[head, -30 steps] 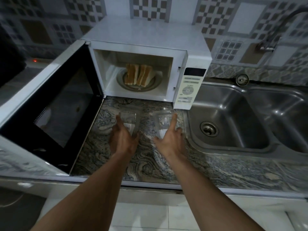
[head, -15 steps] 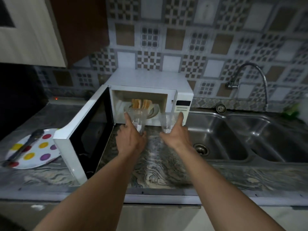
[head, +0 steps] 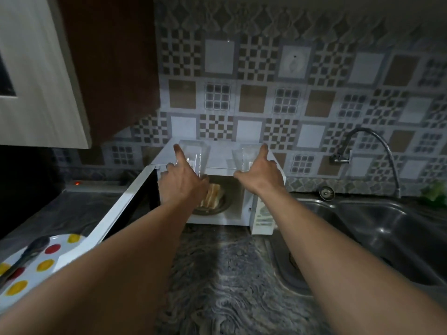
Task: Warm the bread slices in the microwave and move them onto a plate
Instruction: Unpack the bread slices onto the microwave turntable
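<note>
We hold our left hand (head: 180,183) around a clear plastic cup (head: 193,157) and our right hand (head: 260,176) around a second clear cup (head: 244,157), both raised in front of the white microwave (head: 217,163). Its door (head: 125,209) hangs open to the left. The bread slices (head: 212,195) sit inside on the turntable. A spotted plate (head: 46,259) carrying tongs (head: 26,253) lies near left on the counter (head: 225,274).

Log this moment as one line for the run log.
left hand: holds clear cup | right hand: holds second clear cup | microwave: door open | bread slices: inside
</note>
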Demonstrator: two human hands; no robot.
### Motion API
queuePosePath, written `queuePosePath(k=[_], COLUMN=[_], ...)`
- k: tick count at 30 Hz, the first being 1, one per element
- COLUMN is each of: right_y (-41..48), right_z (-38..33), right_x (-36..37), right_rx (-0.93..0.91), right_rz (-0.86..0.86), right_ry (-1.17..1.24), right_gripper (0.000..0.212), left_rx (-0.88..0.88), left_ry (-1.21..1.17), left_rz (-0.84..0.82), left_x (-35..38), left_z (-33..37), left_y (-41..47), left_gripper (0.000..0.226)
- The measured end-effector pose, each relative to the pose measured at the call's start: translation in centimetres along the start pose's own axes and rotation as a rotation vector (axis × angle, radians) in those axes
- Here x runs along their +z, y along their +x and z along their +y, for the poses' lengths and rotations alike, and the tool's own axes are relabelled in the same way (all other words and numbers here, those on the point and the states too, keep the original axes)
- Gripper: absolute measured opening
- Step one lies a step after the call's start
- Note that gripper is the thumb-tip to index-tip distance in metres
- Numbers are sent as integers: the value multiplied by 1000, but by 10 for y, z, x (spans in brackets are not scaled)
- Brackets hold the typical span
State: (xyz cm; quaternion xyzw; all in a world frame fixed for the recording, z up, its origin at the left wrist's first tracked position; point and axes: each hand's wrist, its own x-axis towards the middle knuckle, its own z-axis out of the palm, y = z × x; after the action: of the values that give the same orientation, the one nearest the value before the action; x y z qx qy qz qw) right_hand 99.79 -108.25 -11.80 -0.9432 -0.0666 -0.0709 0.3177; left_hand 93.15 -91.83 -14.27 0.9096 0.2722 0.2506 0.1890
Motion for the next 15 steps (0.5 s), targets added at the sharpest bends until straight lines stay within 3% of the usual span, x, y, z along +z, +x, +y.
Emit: queuePosePath(k=[9,15], right_y=[114,156], right_z=[-25,-20], right_x=[40,72], right_rx=[-6,-39], right_rz=[-18,-33], right_ry=[-40,-45], right_gripper=[118,109], left_rx=[-62,-104], left_ry=[40,44], left_rz=[-54,-51], left_x=[51,98], left_z=[19,20], left_y=[116,150], left_gripper=[108,107])
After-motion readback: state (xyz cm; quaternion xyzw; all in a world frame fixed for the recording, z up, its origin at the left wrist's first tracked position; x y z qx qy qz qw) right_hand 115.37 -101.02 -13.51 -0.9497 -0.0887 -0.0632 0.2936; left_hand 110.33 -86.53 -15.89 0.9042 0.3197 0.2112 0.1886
